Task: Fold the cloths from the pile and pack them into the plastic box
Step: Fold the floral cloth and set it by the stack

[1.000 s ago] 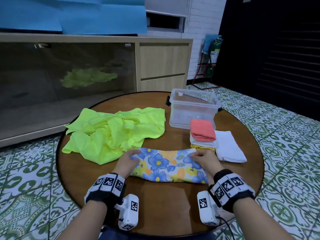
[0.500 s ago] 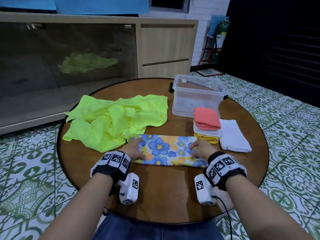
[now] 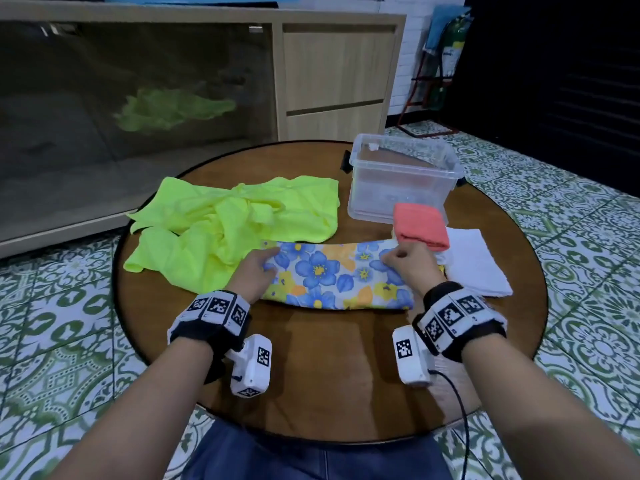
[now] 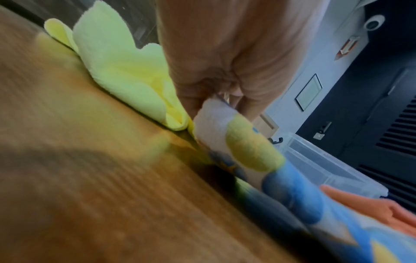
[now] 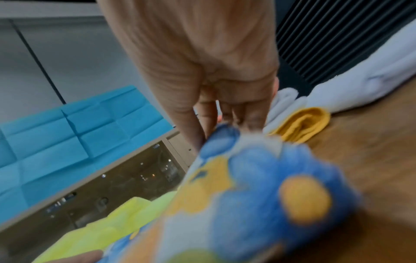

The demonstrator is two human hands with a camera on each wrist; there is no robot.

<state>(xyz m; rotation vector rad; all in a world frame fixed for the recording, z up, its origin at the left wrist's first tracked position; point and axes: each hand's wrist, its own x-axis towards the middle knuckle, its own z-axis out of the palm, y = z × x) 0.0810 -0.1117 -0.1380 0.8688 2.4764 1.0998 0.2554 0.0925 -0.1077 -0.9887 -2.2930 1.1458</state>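
Note:
A folded floral cloth (image 3: 332,275) lies across the round wooden table (image 3: 329,368). My left hand (image 3: 268,259) pinches its left far edge; the left wrist view shows that edge (image 4: 216,110) raised between thumb and fingers. My right hand (image 3: 393,258) has curled fingers pinching the right far edge (image 5: 229,131). A crumpled yellow-green pile (image 3: 235,226) sits behind on the left. The clear plastic box (image 3: 391,199) stands at the back right. In front of it a coral cloth (image 3: 420,226) tops a stack of folded cloths with a mustard one (image 5: 301,122) at the bottom.
A folded white cloth (image 3: 478,265) lies right of the stack, near the table's right rim. A wooden cabinet (image 3: 336,81) with a dark glass front stands behind the table. A fire extinguisher (image 3: 450,53) stands by the far wall. Patterned floor tiles surround the table.
The fingers of both hands have tightened on the floral cloth's far edge, the right hand's curling most. The head view has come closer and tilted down. The other cloths have not moved.

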